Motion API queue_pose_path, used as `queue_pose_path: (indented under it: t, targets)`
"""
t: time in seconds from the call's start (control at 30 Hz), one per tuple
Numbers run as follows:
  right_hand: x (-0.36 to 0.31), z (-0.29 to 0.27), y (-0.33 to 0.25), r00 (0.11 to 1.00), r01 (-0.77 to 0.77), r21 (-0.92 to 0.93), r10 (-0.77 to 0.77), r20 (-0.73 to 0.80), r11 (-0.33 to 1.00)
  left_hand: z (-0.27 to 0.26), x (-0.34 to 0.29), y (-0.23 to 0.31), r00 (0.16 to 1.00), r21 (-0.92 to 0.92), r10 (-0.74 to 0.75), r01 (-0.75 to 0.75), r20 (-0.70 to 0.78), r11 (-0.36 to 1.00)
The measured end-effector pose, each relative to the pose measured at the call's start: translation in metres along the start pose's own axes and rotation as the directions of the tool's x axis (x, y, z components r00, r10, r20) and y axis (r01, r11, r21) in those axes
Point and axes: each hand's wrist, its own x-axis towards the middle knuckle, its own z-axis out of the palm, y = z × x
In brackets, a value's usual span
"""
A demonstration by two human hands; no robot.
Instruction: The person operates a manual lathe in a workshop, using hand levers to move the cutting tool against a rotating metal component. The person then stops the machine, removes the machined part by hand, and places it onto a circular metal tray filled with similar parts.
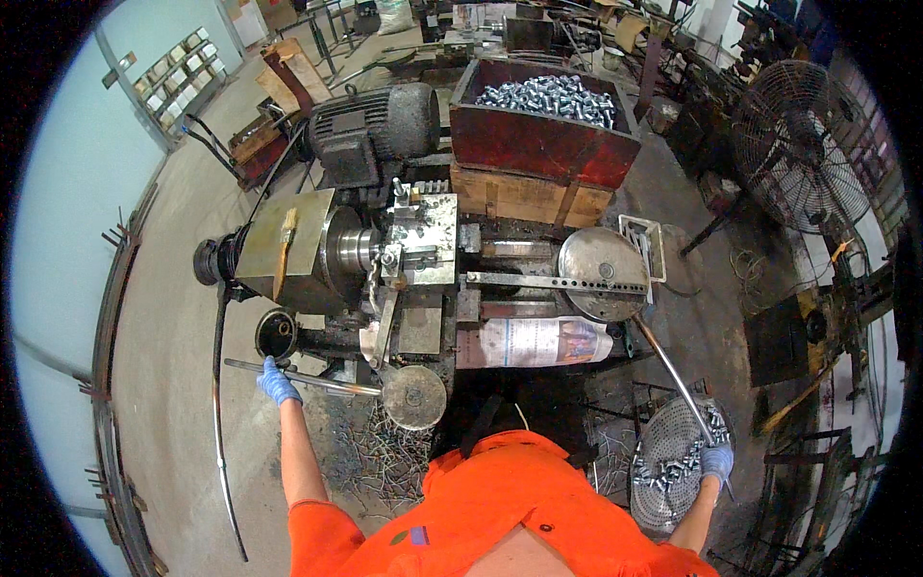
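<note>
My left hand (279, 382), in a blue glove, is closed around a metal lever (336, 386) that runs toward a round metal disc (414, 397) on the front of a lathe-like machine. At the right, my gloved right hand (716, 463) grips the lower end of a long steel lever (673, 370), which slants down from a large round plate (604, 273). A perforated flat bar (538, 282) links that plate to the machine's slide (423, 240). Close to my right hand, a round perforated metal basket (668, 495) holds several shiny bolts (685, 468).
A red metal bin (543, 139) heaped with bolts stands on a wooden crate behind the machine. The electric motor (375, 135) is beside it. A brush (285, 252) lies on the machine cover. Metal shavings (385, 457) litter the floor; a caged fan (803, 144) stands right.
</note>
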Motion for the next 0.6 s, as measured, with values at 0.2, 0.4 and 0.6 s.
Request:
queue_pose_path:
  t: [0.2,0.4,0.6]
  targets:
    - [0.003,0.004,0.001,1.000,0.015,-0.011,-0.015,0.021,1.000,0.001,-0.005,0.004,1.000,-0.009,0.018,-0.018,-0.011,1.000]
    - [0.001,0.005,0.001,0.996,-0.083,-0.023,0.084,0.032,0.996,0.006,-0.012,0.010,1.000,-0.019,0.005,-0.005,-0.027,1.000]
    - [0.001,0.014,0.007,0.992,-0.123,-0.022,0.123,0.003,0.992,0.003,-0.006,0.005,0.999,-0.007,0.023,-0.023,-0.029,1.000]
